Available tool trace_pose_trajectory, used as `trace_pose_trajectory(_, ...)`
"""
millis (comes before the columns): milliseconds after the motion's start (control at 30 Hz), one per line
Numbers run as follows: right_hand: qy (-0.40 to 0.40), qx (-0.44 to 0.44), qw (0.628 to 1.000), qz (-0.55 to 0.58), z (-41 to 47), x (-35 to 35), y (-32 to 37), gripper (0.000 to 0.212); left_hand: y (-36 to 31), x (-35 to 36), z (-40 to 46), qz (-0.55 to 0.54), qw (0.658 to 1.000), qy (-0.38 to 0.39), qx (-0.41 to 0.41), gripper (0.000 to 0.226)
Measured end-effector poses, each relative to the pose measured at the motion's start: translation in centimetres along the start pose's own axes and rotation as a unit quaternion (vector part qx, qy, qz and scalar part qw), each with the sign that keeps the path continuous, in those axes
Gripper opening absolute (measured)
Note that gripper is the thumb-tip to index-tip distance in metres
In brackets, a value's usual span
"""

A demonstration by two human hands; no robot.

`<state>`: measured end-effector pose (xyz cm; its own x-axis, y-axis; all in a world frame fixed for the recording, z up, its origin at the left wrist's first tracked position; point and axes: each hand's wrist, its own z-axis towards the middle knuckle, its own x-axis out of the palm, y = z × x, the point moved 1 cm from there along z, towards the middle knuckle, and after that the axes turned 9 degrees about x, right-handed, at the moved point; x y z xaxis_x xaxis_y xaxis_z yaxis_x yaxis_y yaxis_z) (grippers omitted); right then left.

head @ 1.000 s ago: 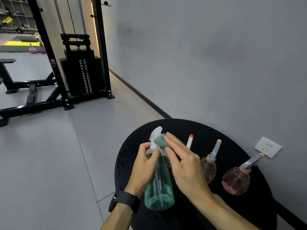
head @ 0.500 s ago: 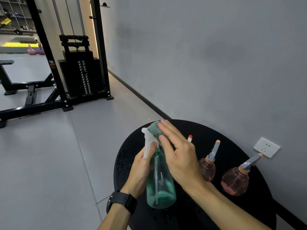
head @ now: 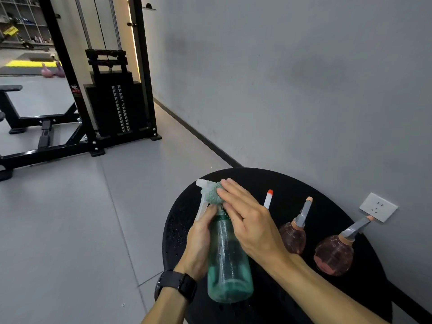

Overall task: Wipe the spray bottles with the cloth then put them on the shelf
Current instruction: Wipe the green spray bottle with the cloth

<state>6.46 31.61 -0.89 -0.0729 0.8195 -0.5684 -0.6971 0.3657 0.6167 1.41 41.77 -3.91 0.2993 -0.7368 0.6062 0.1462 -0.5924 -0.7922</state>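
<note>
The green spray bottle was gripped around its neck by the left hand, presumably to steady it, above the round black table. A green cloth was pressed against the sprayer head under the nearly straight fingers of the right hand. Toward three o'clock stood two pink bottles. A weight machine was seen at eleven o'clock on grey flooring; no shelf near the table was seen.

Grey wall; grey floor; cable machine
</note>
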Motion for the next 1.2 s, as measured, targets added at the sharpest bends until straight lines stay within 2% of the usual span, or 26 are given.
trace_pose_trajectory(267, 0.027, -0.004, 0.999, -0.040, -0.9, -1.6, -1.9, 0.036, -0.4, 0.0, 0.0, -0.028, 0.999, 0.039, -0.002, 0.043)
trace_pose_trajectory(467, -0.009, 0.055, 0.998, -0.030, -1.9, -2.2, -2.9, 0.038, -0.8, 0.1, 0.0, -0.026, 0.999, 0.043, -0.003, 0.041)
trace_pose_trajectory(600, -0.032, 0.057, 0.998, -0.001, -0.7, -1.9, -1.0, 0.037, -0.5, 0.2, 0.0, -0.023, 0.999, 0.037, -0.019, 0.047)
trace_pose_trajectory(800, 0.020, 0.036, 0.999, -0.016, 0.7, -0.4, 1.0, 0.037, -0.6, 0.6, -0.2, -0.026, 0.999, 0.028, -0.007, 0.037)
trace_pose_trajectory(900, 0.048, 0.037, 0.998, -0.025, 0.0, -0.1, 0.7, 0.037, -0.7, 0.1, -0.1, 0.001, 1.000, 0.005, 0.007, 0.042)
trace_pose_trajectory(1100, 0.049, 0.052, 0.997, -0.005, -1.4, -0.3, 0.1, 0.035, -0.7, 0.3, -0.4, 0.022, 1.000, 0.014, 0.017, 0.029)
trace_pose_trajectory(1200, 0.058, 0.066, 0.996, 0.003, -1.9, -0.9, -0.1, 0.035, -0.7, 0.5, -0.6, 0.025, 0.999, 0.024, 0.023, 0.030)
